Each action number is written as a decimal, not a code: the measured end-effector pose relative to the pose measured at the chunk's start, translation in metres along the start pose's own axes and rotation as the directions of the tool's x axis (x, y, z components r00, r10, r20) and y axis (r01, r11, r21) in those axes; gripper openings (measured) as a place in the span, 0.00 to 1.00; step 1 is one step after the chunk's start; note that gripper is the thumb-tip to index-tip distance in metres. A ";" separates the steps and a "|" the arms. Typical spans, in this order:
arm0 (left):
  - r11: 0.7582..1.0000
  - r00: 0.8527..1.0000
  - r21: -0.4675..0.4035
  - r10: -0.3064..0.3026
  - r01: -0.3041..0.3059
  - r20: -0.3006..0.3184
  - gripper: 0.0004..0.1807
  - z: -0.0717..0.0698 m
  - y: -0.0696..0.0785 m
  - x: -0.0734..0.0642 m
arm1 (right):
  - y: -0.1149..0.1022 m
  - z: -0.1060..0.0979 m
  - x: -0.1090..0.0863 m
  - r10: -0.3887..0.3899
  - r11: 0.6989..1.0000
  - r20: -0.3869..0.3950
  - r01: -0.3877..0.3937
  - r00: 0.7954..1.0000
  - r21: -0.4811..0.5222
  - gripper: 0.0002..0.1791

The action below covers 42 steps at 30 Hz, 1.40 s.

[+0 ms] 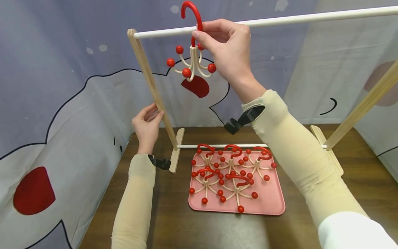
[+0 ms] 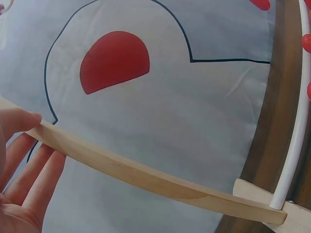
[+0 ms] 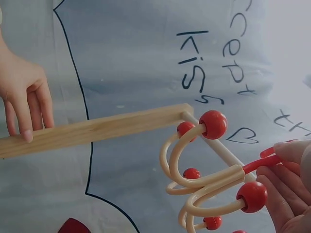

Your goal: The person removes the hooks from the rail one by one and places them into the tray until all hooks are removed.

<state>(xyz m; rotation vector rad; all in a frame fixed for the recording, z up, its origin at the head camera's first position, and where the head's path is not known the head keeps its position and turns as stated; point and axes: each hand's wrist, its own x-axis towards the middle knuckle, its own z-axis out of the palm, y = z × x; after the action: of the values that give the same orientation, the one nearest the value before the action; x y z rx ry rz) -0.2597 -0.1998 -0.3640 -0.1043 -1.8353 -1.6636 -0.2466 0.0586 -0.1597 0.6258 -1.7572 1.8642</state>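
Observation:
My right hand (image 1: 231, 45) pinches the red stem of a multi-arm hanger (image 1: 193, 58), close by the white top rail (image 1: 168, 32). The hanger has a red hook on top and cream arms curving up to red balls; its hook stands higher than the rail. In the right wrist view the same hanger (image 3: 209, 182) overlaps the rail. My left hand (image 1: 147, 126) holds the left wooden post (image 1: 149, 77) of the rack between thumb and fingers, about midway up. The left wrist view shows this thumb and fingers on either side of the post (image 2: 146, 177).
Below the rack a pink tray (image 1: 267, 204) on the brown table (image 1: 174, 221) bears several more hangers (image 1: 237, 190) with red hooks. A lower white bar (image 1: 186, 146) joins the rack's feet behind it. The right post (image 1: 363, 103) slants up at right. A printed curtain (image 1: 77, 121) hangs behind.

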 end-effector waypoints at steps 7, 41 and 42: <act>1.000 1.000 -0.014 -0.003 0.003 0.002 0.18 -0.001 0.000 0.000 | -0.007 -0.023 -0.019 -0.005 1.000 -0.020 0.005 1.000 0.026 0.07; 1.000 1.000 0.003 0.010 -0.010 -0.008 0.18 -0.003 0.002 -0.001 | 0.071 -0.141 -0.122 0.119 0.990 -0.073 -0.124 0.990 -0.073 0.12; 1.000 1.000 0.004 0.010 -0.010 -0.008 0.19 -0.003 0.002 -0.001 | 0.071 -0.145 -0.127 0.127 0.987 -0.075 -0.133 0.989 -0.085 0.12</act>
<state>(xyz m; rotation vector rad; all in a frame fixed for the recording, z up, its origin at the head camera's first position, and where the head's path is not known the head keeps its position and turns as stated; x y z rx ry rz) -0.2566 -0.2017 -0.3625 -0.1050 -1.8292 -1.6516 -0.1933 0.1943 -0.3041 0.4165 -1.8641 1.8566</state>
